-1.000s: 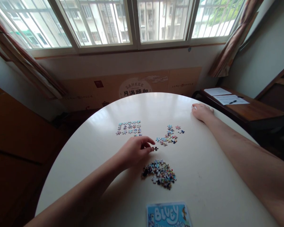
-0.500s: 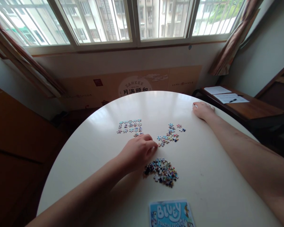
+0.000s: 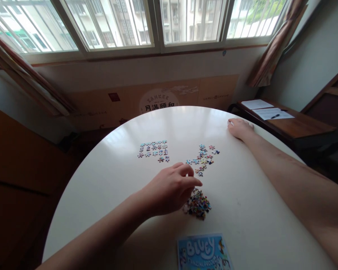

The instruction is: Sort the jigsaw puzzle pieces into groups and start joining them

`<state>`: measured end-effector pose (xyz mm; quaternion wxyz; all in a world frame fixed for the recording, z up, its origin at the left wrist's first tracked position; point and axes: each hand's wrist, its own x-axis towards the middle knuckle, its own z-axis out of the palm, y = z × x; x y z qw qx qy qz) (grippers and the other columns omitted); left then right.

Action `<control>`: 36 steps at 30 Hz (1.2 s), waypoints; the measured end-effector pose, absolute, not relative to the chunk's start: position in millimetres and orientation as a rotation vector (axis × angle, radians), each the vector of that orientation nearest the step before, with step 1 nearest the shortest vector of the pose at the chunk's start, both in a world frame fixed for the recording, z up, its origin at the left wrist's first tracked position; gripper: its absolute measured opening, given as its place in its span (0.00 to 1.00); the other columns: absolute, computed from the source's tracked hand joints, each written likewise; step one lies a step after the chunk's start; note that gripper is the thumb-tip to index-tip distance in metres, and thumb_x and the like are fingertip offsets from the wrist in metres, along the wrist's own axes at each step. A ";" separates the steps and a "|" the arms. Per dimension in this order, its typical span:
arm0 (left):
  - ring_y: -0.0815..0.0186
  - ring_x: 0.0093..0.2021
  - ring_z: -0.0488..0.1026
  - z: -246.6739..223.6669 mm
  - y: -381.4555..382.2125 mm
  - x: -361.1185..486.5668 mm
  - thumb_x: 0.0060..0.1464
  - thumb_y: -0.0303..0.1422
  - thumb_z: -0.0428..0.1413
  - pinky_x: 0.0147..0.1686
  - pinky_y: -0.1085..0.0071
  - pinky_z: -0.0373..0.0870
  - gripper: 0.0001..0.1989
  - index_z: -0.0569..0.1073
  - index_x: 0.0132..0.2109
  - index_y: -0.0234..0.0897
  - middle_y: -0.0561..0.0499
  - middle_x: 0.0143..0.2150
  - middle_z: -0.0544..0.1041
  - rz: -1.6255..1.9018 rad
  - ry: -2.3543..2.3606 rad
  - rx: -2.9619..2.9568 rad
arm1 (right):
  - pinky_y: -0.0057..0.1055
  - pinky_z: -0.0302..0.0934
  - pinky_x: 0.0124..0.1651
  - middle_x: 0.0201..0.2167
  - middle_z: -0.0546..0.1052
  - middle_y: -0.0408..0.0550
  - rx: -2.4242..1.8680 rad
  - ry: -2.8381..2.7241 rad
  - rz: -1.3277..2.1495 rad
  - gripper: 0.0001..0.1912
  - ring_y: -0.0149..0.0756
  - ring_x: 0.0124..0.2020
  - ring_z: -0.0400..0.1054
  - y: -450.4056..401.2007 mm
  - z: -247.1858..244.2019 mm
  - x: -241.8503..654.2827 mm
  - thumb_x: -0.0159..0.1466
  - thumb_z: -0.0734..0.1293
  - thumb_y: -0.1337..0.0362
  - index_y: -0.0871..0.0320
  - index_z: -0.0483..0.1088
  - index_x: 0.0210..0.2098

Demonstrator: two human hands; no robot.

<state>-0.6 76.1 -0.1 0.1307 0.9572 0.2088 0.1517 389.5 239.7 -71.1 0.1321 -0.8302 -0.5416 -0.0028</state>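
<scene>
My left hand (image 3: 174,187) hovers over the upper left part of a pile of jigsaw pieces (image 3: 198,206), fingers bent and the index finger pointing right. Its thumb and inner fingertips are hidden, so I cannot see whether it holds a piece. Rows of laid-out pieces (image 3: 154,148) lie beyond it to the left. A loose scatter of pieces (image 3: 204,159) lies just beyond its fingers. My right hand (image 3: 240,128) rests near the table's far right edge, its fingers curled; whatever may be under them is hidden.
The round white table (image 3: 109,180) carries a blue Bluey box (image 3: 204,253) at its near side. A wooden side table (image 3: 310,127) with papers (image 3: 273,113) and a pen stands at the right. Behind are a printed cardboard panel (image 3: 216,92) and windows.
My left hand has moved right and nearer, from beside the scattered pieces to over the pile. Pieces at the bottom of the laid-out rows are now uncovered. My right hand stays in place.
</scene>
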 end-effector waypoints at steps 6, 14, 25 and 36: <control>0.61 0.41 0.70 -1.8 62.0 12.5 0.63 0.35 0.59 0.40 0.64 0.71 0.08 0.80 0.46 0.40 0.48 0.42 0.76 0.432 0.634 2.740 | 0.62 0.53 0.62 0.62 0.70 0.55 -2.409 -1.576 -0.003 0.23 0.56 0.61 0.62 241.3 -70.9 390.1 0.70 0.53 0.56 0.47 0.70 0.59; 0.59 0.43 0.69 -9.2 58.6 17.0 0.60 0.32 0.61 0.43 0.63 0.71 0.07 0.80 0.46 0.44 0.48 0.46 0.74 0.328 0.605 2.769 | 0.61 0.53 0.62 0.62 0.70 0.55 -2.403 -1.580 -0.008 0.23 0.56 0.61 0.62 240.4 -70.9 389.9 0.70 0.53 0.56 0.47 0.70 0.59; 0.61 0.45 0.70 -10.6 61.7 17.8 0.57 0.27 0.63 0.45 0.66 0.69 0.05 0.81 0.40 0.41 0.49 0.44 0.75 0.386 0.601 2.585 | 0.61 0.52 0.62 0.63 0.69 0.55 -2.403 -1.577 -0.010 0.24 0.56 0.62 0.61 240.7 -71.8 389.9 0.70 0.53 0.55 0.47 0.69 0.60; 0.66 0.38 0.74 1.8 86.4 1.6 0.59 0.32 0.62 0.41 0.67 0.71 0.04 0.81 0.36 0.39 0.50 0.39 0.77 0.523 0.837 2.201 | 0.61 0.53 0.62 0.62 0.70 0.55 -2.393 -1.579 -0.012 0.24 0.56 0.61 0.62 241.2 -71.8 390.8 0.70 0.54 0.55 0.46 0.70 0.60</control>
